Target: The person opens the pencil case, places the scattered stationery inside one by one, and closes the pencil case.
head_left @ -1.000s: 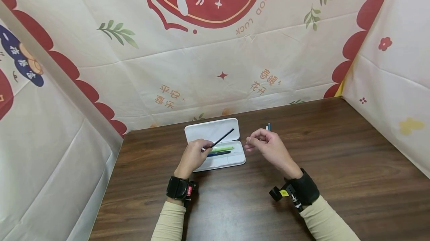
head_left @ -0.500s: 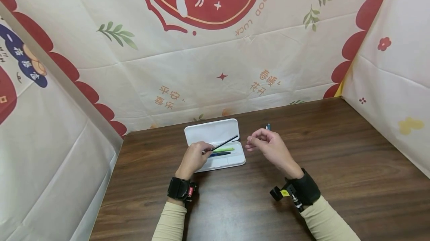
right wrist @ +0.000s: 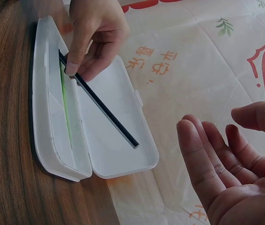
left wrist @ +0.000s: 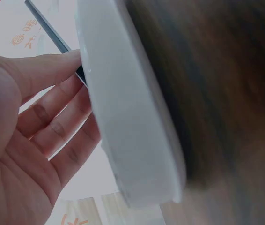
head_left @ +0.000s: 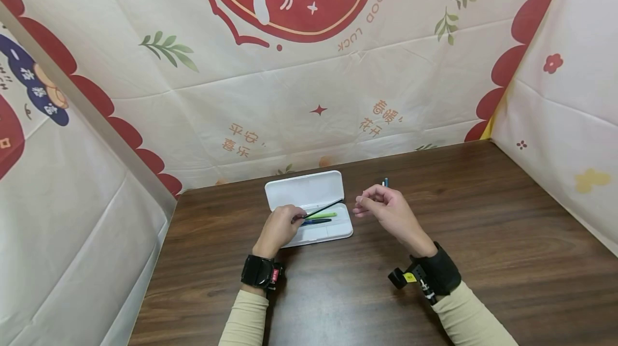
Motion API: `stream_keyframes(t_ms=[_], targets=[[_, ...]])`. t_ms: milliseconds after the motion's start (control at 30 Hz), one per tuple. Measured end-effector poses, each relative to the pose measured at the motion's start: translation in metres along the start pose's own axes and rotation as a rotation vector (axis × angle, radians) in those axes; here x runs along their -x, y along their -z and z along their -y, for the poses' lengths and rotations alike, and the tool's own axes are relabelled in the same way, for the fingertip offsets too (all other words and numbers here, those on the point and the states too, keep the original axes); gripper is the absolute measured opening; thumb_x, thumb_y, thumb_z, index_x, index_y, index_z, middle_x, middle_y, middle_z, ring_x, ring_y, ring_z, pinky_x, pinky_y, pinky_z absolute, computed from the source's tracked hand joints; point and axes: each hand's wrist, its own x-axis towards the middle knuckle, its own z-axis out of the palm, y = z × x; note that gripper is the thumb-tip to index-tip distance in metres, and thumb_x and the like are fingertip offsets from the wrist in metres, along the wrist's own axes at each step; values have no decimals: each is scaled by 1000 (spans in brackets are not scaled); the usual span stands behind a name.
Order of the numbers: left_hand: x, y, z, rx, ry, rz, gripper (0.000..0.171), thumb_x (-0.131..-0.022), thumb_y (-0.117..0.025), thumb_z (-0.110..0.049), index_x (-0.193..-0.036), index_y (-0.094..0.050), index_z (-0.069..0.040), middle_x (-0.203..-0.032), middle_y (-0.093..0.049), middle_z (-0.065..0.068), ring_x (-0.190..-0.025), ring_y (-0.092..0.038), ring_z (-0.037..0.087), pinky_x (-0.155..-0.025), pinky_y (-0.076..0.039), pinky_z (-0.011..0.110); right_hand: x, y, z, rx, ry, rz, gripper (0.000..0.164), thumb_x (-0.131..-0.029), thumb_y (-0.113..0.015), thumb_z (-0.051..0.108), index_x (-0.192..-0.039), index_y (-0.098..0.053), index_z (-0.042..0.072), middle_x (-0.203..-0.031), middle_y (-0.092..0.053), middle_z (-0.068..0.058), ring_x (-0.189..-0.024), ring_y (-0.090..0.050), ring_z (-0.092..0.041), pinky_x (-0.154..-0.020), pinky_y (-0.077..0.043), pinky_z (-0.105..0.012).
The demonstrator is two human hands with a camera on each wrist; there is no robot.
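My left hand [head_left: 281, 227] pinches a slim black pencil [head_left: 325, 207] between thumb and fingers over an open white pencil case [head_left: 301, 188]. In the right wrist view the pencil [right wrist: 105, 108] slants out from the fingertips across the case, its far end over the lid. Inside the case lie a light green pen [head_left: 324, 215] and a dark blue pen [head_left: 318, 221], partly covered by the left hand. My right hand [head_left: 390, 216] hovers just right of the case, holding nothing, fingers loosely bent, with the thumb [right wrist: 252, 116] apart from them.
Behind the right hand, the ends of a blue and a white stick-like item [head_left: 386, 181] show on the brown wooden table [head_left: 338, 292]. A printed cloth [head_left: 270, 99] hangs along the table's back edge, with more cloth at both sides.
The pencil in my left hand has tipped down toward the case, its far end lower and slightly further right. My right hand has hardly moved.
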Motion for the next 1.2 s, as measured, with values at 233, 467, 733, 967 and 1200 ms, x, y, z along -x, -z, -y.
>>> stream_keyframes(t_ms=[233, 467, 733, 967, 1200], targets=[[1, 1, -1, -42, 11, 22, 8, -84, -76, -4, -89, -77, -11, -87, -73, 0, -81, -68, 13, -73, -55, 32, 0, 0, 2, 13, -4, -5, 24, -98, -64, 21, -103, -62, -2, -102, -69, -25, -87, -73, -26, -84, -56, -48], [2, 3, -2, -85, 47, 54, 9, -87, -74, -5, -88, -77, -13, -85, -71, -1, -79, -65, 12, -70, -54, 32, 0, 0, 2, 11, -8, 0, 24, -98, -63, 21, -103, -62, -2, -105, -68, -28, -88, -73, -26, -82, -58, -42], [3, 2, -2, -129, 33, 71, 13, -87, -72, -2, -85, -77, -14, -83, -70, -3, -76, -64, 11, -69, -53, 32, 1, 0, 1, 24, -5, -3, 22, -98, -63, 21, -102, -62, -1, -100, -71, -20, -86, -73, -24, -81, -58, -41], [3, 2, -2, -148, 32, 80, 15, -86, -71, 0, -85, -77, -14, -82, -70, -3, -75, -63, 12, -69, -53, 33, 0, -1, 0, 4, 2, 2, 22, -99, -62, 18, -103, -61, -4, -102, -68, -26, -85, -73, -22, -84, -56, -49], [2, 3, -2, -155, 11, 77, 21, -86, -66, 5, -82, -75, -14, -80, -67, -3, -72, -60, 11, -66, -51, 30, -1, -1, 0, 8, 10, -1, 23, -99, -62, 18, -103, -62, -5, -104, -67, -30, -85, -73, -23, -82, -57, -45]])
